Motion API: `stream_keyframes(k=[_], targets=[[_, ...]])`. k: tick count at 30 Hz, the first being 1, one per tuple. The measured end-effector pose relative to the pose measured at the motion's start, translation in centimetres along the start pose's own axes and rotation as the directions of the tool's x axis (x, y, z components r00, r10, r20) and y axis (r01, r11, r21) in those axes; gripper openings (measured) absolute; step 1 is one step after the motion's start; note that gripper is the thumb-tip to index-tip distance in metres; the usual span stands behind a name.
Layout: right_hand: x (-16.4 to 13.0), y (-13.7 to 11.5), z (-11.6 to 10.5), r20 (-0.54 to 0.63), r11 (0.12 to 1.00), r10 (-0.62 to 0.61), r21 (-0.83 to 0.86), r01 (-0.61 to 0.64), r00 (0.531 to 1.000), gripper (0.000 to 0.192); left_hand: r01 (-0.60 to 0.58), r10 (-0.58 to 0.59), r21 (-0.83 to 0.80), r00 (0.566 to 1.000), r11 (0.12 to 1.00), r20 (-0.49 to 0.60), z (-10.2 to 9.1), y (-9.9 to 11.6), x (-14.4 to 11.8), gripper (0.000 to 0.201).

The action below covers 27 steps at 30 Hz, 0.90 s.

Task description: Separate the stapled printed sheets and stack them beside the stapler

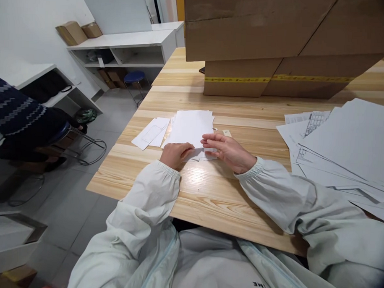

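My left hand [175,154] and my right hand [227,150] meet at the near edge of a small stack of white paper sheets [191,126] on a light wooden table [206,190]. Both hands pinch a small piece of white paper [201,153] between them. The left fingers are curled on its left end. The right fingers and thumb hold its right end. A white printed slip [151,132] lies just left of the stack. Two tiny paper bits [226,132] lie right of it.
Large cardboard boxes [277,42] with yellow tape stand at the back of the table. A spread of big printed sheets [346,149] covers the right side. At the left, another person in a dark patterned sleeve [13,112] sits on a stool, with white shelves [126,49] behind.
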State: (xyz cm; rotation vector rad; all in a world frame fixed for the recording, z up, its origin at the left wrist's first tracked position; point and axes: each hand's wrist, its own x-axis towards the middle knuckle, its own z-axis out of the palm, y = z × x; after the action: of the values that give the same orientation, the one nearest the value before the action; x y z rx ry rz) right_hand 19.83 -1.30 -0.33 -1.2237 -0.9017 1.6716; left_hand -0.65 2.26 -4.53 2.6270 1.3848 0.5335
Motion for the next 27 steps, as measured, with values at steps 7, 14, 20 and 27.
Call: stream_keyframes(k=[7,14,20,27], targets=[[0.2,2.1,-0.4,0.053,0.812,-0.333,-0.490,0.315,0.941,0.023,0.094,-0.095,-0.038,0.995,0.995,-0.043,-0.2,0.2,0.0,0.022],[0.0,4.0,-0.5,0.449,0.131,-0.494,-0.809,0.574,0.745,0.015,0.194,-0.220,-0.219,0.970,0.956,-0.103,-0.7,0.9,0.0,0.029],[1.3,4.3,-0.3,0.470,0.021,-0.607,-0.797,0.604,0.641,0.016,0.120,-0.167,-0.266,0.973,0.956,-0.162,-0.9,0.8,-0.2,0.049],[2.5,3.1,0.3,0.294,0.247,-0.690,-0.763,0.597,0.662,0.017,-0.057,-0.038,-0.354,0.966,0.933,-0.255,-0.6,0.9,-0.3,0.029]])
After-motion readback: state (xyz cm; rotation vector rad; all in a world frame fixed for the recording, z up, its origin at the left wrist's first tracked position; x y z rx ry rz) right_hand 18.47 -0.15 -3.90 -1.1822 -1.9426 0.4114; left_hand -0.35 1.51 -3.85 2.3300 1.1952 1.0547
